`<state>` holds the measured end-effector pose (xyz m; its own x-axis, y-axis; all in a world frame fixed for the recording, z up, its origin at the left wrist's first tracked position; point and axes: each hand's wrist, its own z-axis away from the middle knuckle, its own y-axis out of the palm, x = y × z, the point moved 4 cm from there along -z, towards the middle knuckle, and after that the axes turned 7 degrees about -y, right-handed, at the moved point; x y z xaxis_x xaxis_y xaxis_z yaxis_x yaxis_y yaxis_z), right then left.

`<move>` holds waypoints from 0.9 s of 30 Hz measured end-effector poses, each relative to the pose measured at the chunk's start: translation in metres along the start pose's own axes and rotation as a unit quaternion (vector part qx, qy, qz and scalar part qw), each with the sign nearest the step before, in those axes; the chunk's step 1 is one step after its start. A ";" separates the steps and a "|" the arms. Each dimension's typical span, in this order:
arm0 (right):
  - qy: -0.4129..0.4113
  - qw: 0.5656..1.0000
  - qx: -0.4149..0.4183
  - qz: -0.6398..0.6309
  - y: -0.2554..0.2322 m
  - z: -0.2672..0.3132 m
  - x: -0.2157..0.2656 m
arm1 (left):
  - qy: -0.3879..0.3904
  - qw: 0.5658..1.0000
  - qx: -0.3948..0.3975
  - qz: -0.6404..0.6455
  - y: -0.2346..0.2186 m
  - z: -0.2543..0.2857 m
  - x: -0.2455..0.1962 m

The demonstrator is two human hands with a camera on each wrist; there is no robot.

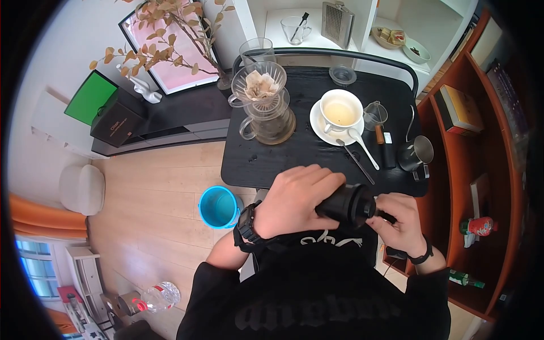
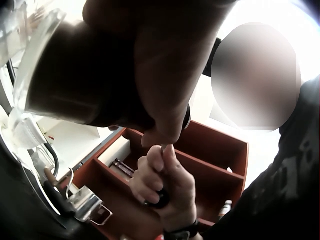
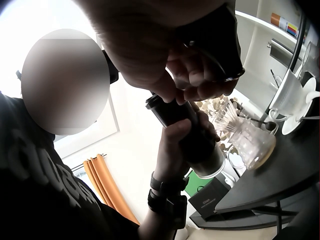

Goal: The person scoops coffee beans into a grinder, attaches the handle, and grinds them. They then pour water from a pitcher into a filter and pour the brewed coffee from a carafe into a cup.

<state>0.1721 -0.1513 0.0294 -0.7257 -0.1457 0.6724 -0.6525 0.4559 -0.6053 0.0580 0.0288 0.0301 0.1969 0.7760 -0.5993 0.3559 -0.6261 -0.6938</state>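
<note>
A black cylindrical hand coffee grinder (image 1: 345, 208) lies tilted sideways in front of the chest, over the table's near edge. My left hand (image 1: 297, 195) wraps round its body, the thumb along the near side. A clear section shows at its far end (image 3: 210, 167) in the right wrist view. At the other end, my right hand (image 1: 401, 220) has its fingers curled round the dark crank handle (image 1: 387, 216). A round black knob (image 2: 159, 199) shows between the right fingers in the left wrist view. The right palm hides part of the handle.
On the black table (image 1: 249, 164) stand a glass server (image 1: 272, 127) under a dripper (image 1: 255, 76) with crumpled filter paper, a white cup (image 1: 341, 110) on a saucer, a spoon (image 1: 362, 148) and a metal pitcher (image 1: 416, 153). A blue bucket (image 1: 219, 207) is on the floor, left. Shelves (image 1: 453, 170) flank the right.
</note>
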 end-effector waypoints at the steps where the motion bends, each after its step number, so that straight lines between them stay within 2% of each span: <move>1: 0.000 1.000 -0.003 -0.001 0.001 0.002 0.000 | 0.005 1.000 -0.002 -0.003 0.000 0.001 -0.001; 6: -0.064 0.991 -0.045 0.109 0.002 0.007 0.000 | 0.036 0.998 -0.041 -0.043 0.002 0.005 -0.011; 8: -0.102 0.983 -0.064 0.135 0.002 0.004 0.005 | 0.028 0.999 -0.019 -0.033 0.003 0.009 -0.011; 9: -0.098 0.987 -0.088 0.095 0.001 0.007 0.001 | 0.024 0.999 -0.007 -0.029 0.003 0.012 -0.009; 11: -0.087 0.987 -0.135 0.010 -0.001 0.022 -0.009 | -0.046 0.999 -0.013 0.010 -0.003 0.015 0.005; 12: 0.042 0.962 -0.252 -0.099 -0.020 0.034 -0.009 | -0.081 0.996 -0.019 0.030 -0.005 0.018 0.014; 13: 0.012 0.968 -0.252 -0.016 -0.043 0.027 0.003 | -0.149 0.986 -0.070 0.038 -0.009 0.026 0.028; 15: 0.074 0.979 -0.181 -0.059 -0.049 0.033 -0.001 | -0.187 0.972 -0.123 0.067 -0.011 0.036 0.042; 17: 0.194 0.958 -0.060 -0.204 -0.018 0.032 -0.018 | -0.164 0.975 -0.125 0.085 -0.012 0.036 0.036; 18: 0.172 0.959 0.011 -0.223 -0.008 0.019 -0.016 | -0.148 0.979 -0.117 0.081 -0.012 0.033 0.031; 19: 0.203 0.938 0.027 -0.279 0.003 0.017 -0.017 | -0.133 0.982 -0.110 0.077 -0.011 0.031 0.027; 24: 0.231 0.879 0.037 -0.415 0.018 0.010 -0.011 | -0.133 0.987 -0.087 0.024 -0.008 0.022 0.014; 27: 0.227 0.845 0.076 -0.479 0.020 0.008 -0.009 | -0.132 0.988 -0.081 -0.021 -0.007 0.019 0.007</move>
<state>0.1634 -0.1477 0.0078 0.2861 -0.0170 0.9580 -0.9385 0.1966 0.2838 0.0400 0.0371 0.0231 -0.0594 0.7406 -0.6693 0.5052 -0.5560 -0.6600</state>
